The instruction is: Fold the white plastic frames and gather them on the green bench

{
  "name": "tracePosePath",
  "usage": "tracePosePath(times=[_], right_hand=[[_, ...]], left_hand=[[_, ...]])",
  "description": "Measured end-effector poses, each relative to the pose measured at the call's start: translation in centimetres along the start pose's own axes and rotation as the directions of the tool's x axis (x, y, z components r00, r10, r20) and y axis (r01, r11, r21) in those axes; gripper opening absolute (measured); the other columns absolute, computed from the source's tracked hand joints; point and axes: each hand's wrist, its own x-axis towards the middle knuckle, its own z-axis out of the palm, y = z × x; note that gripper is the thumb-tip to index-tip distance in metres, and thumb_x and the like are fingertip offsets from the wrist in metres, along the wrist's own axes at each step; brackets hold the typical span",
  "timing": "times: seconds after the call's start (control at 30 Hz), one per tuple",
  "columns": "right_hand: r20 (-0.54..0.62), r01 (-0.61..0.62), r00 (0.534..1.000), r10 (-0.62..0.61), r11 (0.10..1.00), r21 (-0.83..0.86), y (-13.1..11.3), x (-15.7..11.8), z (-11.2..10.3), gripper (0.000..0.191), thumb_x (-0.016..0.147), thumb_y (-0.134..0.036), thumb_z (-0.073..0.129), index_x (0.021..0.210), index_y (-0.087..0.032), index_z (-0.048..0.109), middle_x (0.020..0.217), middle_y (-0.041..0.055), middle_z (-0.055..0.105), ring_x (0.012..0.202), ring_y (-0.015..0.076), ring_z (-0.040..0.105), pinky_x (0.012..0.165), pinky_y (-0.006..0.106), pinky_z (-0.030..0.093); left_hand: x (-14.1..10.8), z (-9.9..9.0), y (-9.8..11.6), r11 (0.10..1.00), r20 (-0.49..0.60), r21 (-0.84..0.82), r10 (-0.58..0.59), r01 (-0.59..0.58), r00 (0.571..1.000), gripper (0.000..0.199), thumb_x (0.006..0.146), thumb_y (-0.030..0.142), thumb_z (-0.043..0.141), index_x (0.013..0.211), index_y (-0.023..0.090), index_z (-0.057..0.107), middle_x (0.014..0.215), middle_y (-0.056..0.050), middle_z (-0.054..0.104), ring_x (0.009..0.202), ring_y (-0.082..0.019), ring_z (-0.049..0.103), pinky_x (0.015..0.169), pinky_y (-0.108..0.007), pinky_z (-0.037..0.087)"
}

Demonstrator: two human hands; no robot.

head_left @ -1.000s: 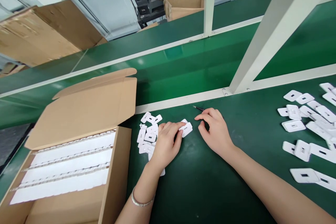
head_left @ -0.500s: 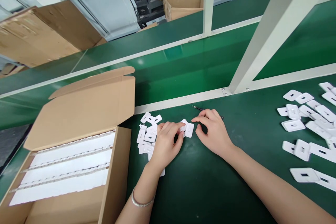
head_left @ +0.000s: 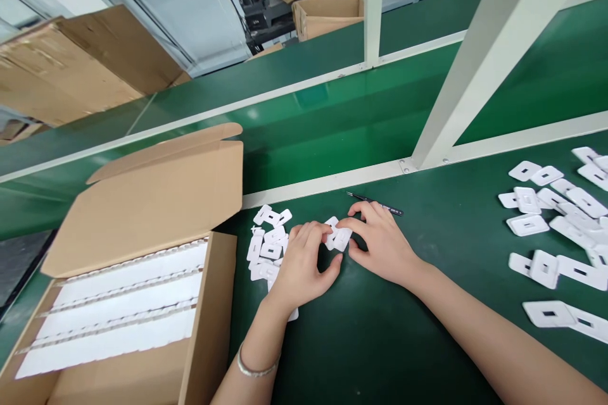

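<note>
Two small white rectangular plates [head_left: 341, 239], partly overlapping, lie between my hands on the green table. My left hand [head_left: 304, 266] rests with its fingertips at the left plate [head_left: 331, 225]; its thumb is spread away from the fingers. My right hand [head_left: 382, 237] has its index finger and thumb around the right plate's edge. Beside and partly behind my left hand lies a loose heap of white plates [head_left: 272, 250] with slots in them. Black tweezers [head_left: 392, 209] lie just behind my right hand, which partly covers them.
An open cardboard box [head_left: 211, 323] with white sheets and dividers [head_left: 128, 304] stands at the left, lid [head_left: 161, 196] tilted back. Many white slotted plates [head_left: 527, 224] are spread at the right. A pale metal post [head_left: 468, 69] and rail [head_left: 323, 186] border the table [head_left: 380, 342].
My right hand has moved left onto the right plate, which has turned slightly. My left thumb has swung away from its fingers. More of the tweezers shows.
</note>
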Motion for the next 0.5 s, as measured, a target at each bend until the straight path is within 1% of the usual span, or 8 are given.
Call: tracePosePath(times=[0.1,0.27,0.4,0.5], right_hand=[[0.0,-0.004,1.0,0.004,1.0,0.0,0.01,0.09,-0.06,0.025,0.085,-0.009,0.066,0.105,-0.023,0.069,0.115,0.0072,0.059,0.104,0.0269,0.054,0.09,0.043,0.043],[-0.002,0.007,1.0,-0.007,1.0,0.001,0.0,0.15,-0.16,0.025,0.081,-0.009,0.067,0.101,-0.022,0.062,0.111,0.0064,0.059,0.101,0.0266,0.055,0.089,0.043,0.043],[-0.021,0.022,1.0,-0.022,1.0,-0.001,0.05,0.2,-0.13,0.024,0.082,-0.01,0.067,0.101,-0.023,0.061,0.11,0.0064,0.059,0.101,0.0271,0.056,0.088,0.043,0.043],[-0.025,0.023,0.999,-0.022,1.0,0.005,0.08,0.26,-0.15,0.023,0.082,-0.01,0.068,0.101,-0.022,0.062,0.11,0.0069,0.059,0.102,0.0276,0.057,0.089,0.043,0.044]], left_hand=[[0.08,0.19,0.08,1.0,0.023,-0.011,0.011,-0.011,1.0,0.027,0.092,0.023,0.06,0.116,0.023,0.047,0.098,-0.003,0.057,0.093,-0.025,0.055,0.088,-0.043,0.042],[0.34,0.51,0.03,1.0,-0.006,0.009,0.011,-0.011,1.0,0.023,0.095,0.02,0.059,0.115,0.023,0.047,0.1,-0.004,0.058,0.095,-0.025,0.056,0.086,-0.041,0.044],[0.4,0.54,-0.23,0.999,-0.042,0.038,0.002,0.0,0.999,0.023,0.095,0.019,0.061,0.114,0.023,0.048,0.1,-0.004,0.06,0.096,-0.025,0.057,0.088,-0.042,0.043],[0.4,0.48,-0.32,0.999,-0.042,0.046,-0.001,0.003,0.999,0.025,0.094,0.018,0.062,0.114,0.023,0.048,0.1,-0.003,0.059,0.096,-0.025,0.057,0.087,-0.042,0.043]])
